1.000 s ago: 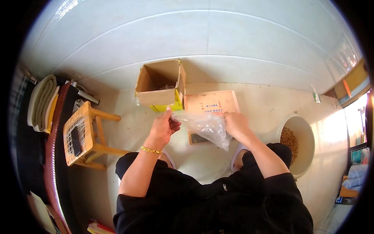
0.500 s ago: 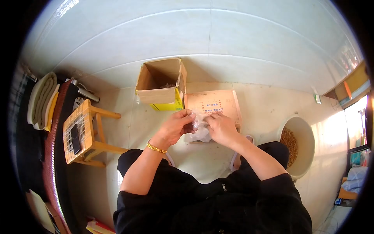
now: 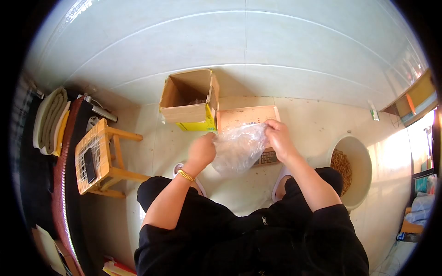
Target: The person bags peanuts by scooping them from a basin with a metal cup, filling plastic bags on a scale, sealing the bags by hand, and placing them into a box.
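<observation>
A clear plastic bag (image 3: 239,149) is stretched between my two hands, above the floor and in front of a low orange box. My left hand (image 3: 202,148), with a gold bracelet at the wrist, is closed on one edge of the bag and a little blurred. At the opposite upper corner, my right hand (image 3: 278,137) pinches the plastic between thumb and fingers. The orange box (image 3: 248,113) has a flat top partly covered by the bag. An open cardboard box (image 3: 184,112) stands just beyond my left hand; something indistinct lies inside.
To the right is a pale bucket (image 3: 363,184) holding many small brown pieces (image 3: 340,168). A wooden stool (image 3: 110,161) with a dark phone (image 3: 89,164) on its woven seat stands at left. The tiled wall (image 3: 276,55) rises behind the boxes.
The bunched plastic has been spread out into a wide bag. My hands have moved apart, the left one to the left and the right one to the right.
</observation>
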Available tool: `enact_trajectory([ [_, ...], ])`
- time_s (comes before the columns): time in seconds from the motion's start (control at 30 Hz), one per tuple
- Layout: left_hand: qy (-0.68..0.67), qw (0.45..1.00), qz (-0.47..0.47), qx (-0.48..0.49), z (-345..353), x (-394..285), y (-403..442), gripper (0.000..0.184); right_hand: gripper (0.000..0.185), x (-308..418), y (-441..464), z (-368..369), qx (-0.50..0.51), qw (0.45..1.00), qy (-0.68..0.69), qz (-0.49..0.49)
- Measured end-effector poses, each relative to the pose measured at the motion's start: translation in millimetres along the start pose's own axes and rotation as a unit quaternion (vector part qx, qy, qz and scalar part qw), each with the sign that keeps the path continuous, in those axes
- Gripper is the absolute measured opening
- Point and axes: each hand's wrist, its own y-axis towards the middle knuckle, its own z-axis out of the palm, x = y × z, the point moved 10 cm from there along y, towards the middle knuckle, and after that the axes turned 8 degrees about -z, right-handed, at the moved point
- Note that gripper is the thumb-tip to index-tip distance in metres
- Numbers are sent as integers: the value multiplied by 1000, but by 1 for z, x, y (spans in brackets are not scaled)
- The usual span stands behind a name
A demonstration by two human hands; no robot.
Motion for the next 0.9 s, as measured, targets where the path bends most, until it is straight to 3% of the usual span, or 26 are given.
enact_trajectory([
  [0.07, 0, 999, 2, -32, -7, 3, 2, 34, 14, -5, 3, -29, -72, 997, -37, 14],
  [0.13, -145, 987, -17, -63, -20, 6, 2, 34, 14, -4, 4, -38, -66, 997, -49, 9],
  [0.17, -145, 987, -17, -63, -20, 3, 0, 34, 15, -4, 4, -39, -56, 997, -60, 6],
  [0.23, -47, 958, 121, -256, -66, -45, -28, 42, 16, 6, -6, -19, -19, 999, -8, 44],
  [0.27, -47, 958, 123, -256, -75, -56, -32, 42, 17, 8, -13, -3, 18, 996, 44, 82],
  [0.3, -75, 992, 53, -90, -55, -55, -20, 47, 17, 12, -16, 3, 17, 996, 44, 82],
  [0.33, -101, 992, -19, 79, -25, -51, -19, 51, 17, 14, -19, 15, 36, 993, 75, 87],
  [0.37, -102, 991, -21, 79, -19, -53, -22, 51, 18, 15, -21, 24, 57, 988, 105, 93],
  [0.47, -45, 994, 89, -51, -14, -66, -29, 40, 18, 4, -13, 34, 87, 980, 158, 88],
  [0.6, -14, 993, 111, -40, 4, -54, -4, 27, 16, 29, -13, 29, 34, 986, 143, 84],
  [0.67, -159, 974, 95, -131, -22, -39, 0, 26, 16, 12, -6, -1, -21, 990, 105, 97],
  [0.7, -159, 974, 98, -128, -28, -41, -1, 26, 17, 0, -3, -21, -72, 989, 66, 109],
  [0.77, -345, 931, -62, -101, -37, -10, -1, 24, 17, -11, -3, -43, -124, 983, 65, 122],
  [0.9, -413, 903, -68, -93, -46, 7, -4, 20, 18, -24, -9, -61, -153, 977, 28, 146],
])
